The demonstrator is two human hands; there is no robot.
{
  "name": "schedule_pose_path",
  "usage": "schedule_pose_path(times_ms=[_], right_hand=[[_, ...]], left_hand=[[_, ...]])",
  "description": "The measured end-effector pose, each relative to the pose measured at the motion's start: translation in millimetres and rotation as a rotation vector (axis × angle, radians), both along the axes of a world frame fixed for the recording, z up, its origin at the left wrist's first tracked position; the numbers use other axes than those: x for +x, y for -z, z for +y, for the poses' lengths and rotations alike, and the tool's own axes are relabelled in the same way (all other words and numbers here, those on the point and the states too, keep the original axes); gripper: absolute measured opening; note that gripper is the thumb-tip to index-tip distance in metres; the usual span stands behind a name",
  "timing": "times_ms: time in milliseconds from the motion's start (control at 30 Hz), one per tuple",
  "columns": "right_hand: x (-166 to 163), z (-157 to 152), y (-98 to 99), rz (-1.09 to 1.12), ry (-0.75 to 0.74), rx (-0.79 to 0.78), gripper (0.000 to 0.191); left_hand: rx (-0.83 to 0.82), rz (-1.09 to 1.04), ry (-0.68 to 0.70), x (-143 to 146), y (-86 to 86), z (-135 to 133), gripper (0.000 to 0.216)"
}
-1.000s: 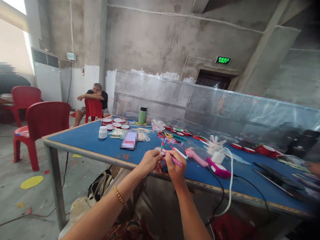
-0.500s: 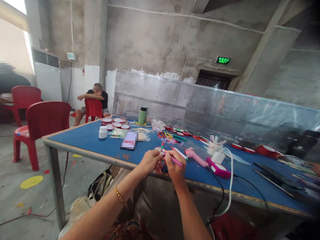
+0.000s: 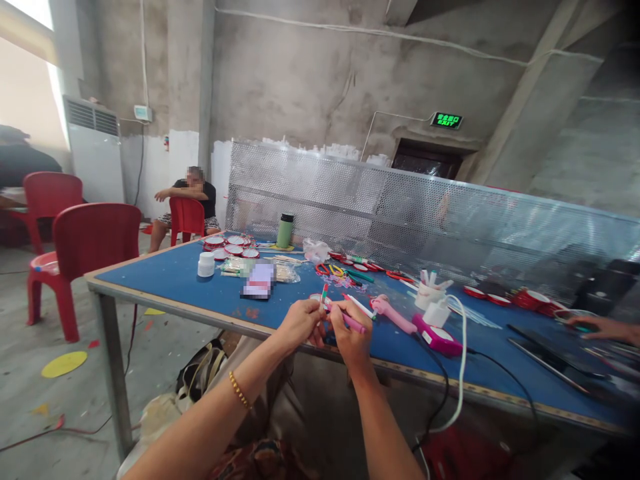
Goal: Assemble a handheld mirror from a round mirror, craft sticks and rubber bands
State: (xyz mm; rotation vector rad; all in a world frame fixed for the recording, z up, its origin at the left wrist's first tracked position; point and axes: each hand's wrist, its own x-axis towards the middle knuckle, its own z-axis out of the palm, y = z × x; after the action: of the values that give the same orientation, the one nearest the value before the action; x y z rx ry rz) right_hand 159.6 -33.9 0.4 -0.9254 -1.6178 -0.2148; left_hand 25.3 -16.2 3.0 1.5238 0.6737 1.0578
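Observation:
At the table's near edge, my left hand (image 3: 303, 321) pinches a small thin stick with a red and green tip (image 3: 325, 292), held upright. My right hand (image 3: 355, 337) is closed round a pink pen (image 3: 355, 325), its point turned toward the left hand. The two hands nearly touch, and the fingers partly hide what lies between them. Just beyond the right hand lie a white pen with a green end (image 3: 367, 309) and a pink handheld tool (image 3: 397, 315).
On the blue table (image 3: 165, 280) are a phone (image 3: 258, 280), a white bottle (image 3: 205, 265), a green flask (image 3: 285, 231), pliers (image 3: 334, 270), red-rimmed discs (image 3: 235, 249) and a magenta box (image 3: 437, 336) with cables. A co-worker's hand (image 3: 597, 328) is at the right. Another person (image 3: 193, 190) sits behind.
A co-worker's hand has come in over the table at the far right. My own hands, the stick and the pink pen have hardly moved.

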Motion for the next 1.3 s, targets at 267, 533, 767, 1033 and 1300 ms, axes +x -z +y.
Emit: schedule_pose_path(times_ms=[267, 533, 767, 1033, 1300], right_hand=[[-1.1, -0.4, 0.0, 0.057, -0.033, -0.029, 0.020], [1.0, -1.2, 1.5, 0.063, 0.003, 0.004, 0.021], [-0.3, -0.1, 1.7, 0.097, -0.042, -0.032, 0.019], [-0.9, -0.4, 0.9, 0.096, -0.046, -0.034, 0.019], [-0.2, 2.1, -0.5, 0.070, -0.051, -0.020, 0.018]], left_hand=[[-0.002, -0.006, 0.000, 0.0, -0.8, -1.6, 0.032], [0.006, 0.001, -0.001, 0.5, 1.0, -0.5, 0.026], [0.047, 0.034, -0.030, 1.5, 2.9, 2.0, 0.033], [0.102, 0.082, -0.054, 2.8, 7.4, 3.9, 0.032], [0.125, 0.106, -0.068, 2.8, 10.1, 6.4, 0.031]])
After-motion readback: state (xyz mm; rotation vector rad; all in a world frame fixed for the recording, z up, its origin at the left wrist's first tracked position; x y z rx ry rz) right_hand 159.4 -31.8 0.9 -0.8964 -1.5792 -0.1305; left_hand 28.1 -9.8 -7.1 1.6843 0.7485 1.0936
